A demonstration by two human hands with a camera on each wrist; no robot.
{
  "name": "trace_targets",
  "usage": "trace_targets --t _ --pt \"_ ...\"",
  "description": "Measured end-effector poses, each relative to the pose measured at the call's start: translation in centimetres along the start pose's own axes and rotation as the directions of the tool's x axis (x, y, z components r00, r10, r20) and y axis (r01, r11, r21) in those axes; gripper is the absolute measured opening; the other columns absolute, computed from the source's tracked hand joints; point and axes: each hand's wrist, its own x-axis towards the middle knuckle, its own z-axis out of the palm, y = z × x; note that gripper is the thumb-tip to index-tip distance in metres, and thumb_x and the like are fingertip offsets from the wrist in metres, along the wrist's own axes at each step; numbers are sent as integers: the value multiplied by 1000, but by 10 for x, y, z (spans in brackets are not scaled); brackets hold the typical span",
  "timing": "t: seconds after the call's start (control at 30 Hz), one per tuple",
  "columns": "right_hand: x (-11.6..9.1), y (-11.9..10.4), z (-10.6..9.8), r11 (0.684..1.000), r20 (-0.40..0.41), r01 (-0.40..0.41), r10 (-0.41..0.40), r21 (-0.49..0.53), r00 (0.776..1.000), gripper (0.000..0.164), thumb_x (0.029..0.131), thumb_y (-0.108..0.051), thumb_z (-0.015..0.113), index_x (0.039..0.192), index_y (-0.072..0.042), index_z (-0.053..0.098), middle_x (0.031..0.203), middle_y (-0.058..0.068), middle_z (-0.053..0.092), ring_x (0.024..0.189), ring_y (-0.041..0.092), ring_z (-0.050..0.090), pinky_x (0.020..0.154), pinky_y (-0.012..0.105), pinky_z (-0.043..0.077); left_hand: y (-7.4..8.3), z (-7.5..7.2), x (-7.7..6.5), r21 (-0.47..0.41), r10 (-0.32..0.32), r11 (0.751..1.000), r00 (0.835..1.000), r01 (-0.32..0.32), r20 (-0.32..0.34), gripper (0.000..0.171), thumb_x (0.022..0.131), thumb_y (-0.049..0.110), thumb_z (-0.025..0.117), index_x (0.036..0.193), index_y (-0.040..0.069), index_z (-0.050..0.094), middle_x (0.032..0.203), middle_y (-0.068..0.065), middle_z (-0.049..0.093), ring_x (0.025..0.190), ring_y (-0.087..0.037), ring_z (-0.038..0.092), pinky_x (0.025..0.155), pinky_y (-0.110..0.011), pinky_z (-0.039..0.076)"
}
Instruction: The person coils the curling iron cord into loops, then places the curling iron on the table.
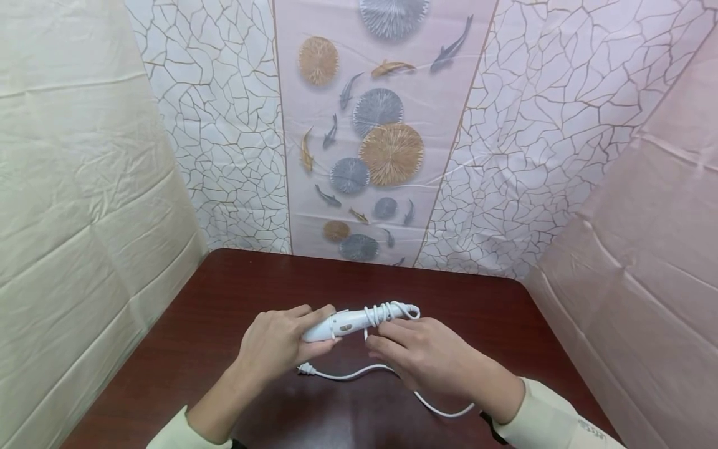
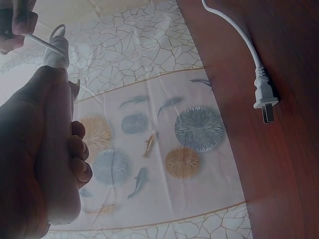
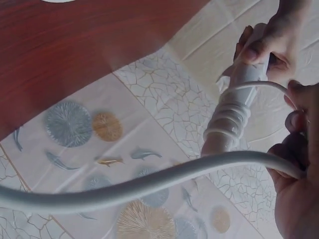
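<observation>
My left hand (image 1: 277,340) grips a white wand-shaped electric appliance (image 1: 322,329) by its wider, rounded end, holding it up over the table. Several turns of the white power cord (image 3: 230,115) wrap round the narrower end, which points to the right. My right hand (image 1: 429,352) holds the cord beside these turns, fingers curled round it. In the right wrist view, one stretch runs from the appliance to these fingers, and a thicker-looking stretch leaves below them. The loose part of the cord curves under both hands to a two-pin plug (image 2: 265,94) on the table.
The dark red-brown table (image 1: 269,274) has rounded far corners. A patterned cloth (image 1: 235,125) with fish and round motifs hangs behind it. Plain pale cloth sheets (image 1: 84,187) close in the left and right sides.
</observation>
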Motion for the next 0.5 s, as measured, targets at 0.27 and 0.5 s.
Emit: trace_targets --t 0.27,0.5 --pt "3 4 -11 995 39 -24 20 97 999 29 97 -11 55 123 -12 67 107 -6 72 80 8 68 58 23 54 -2 -1 -1 -6 -2 1000 1000 2 -1 47 79 52 93 121 34 81 74 14 61 49 -3 38 44 -21 31" --pt "9 15 -16 997 -16 12 -11 74 1000 44 80 -1 79 121 -14 72 110 -7 80 79 10 74 57 23 55 -3 -2 -1 0 -3 1000 1000 3 9 45 78 51 94 118 35 79 72 14 58 50 -2 35 45 -21 31"
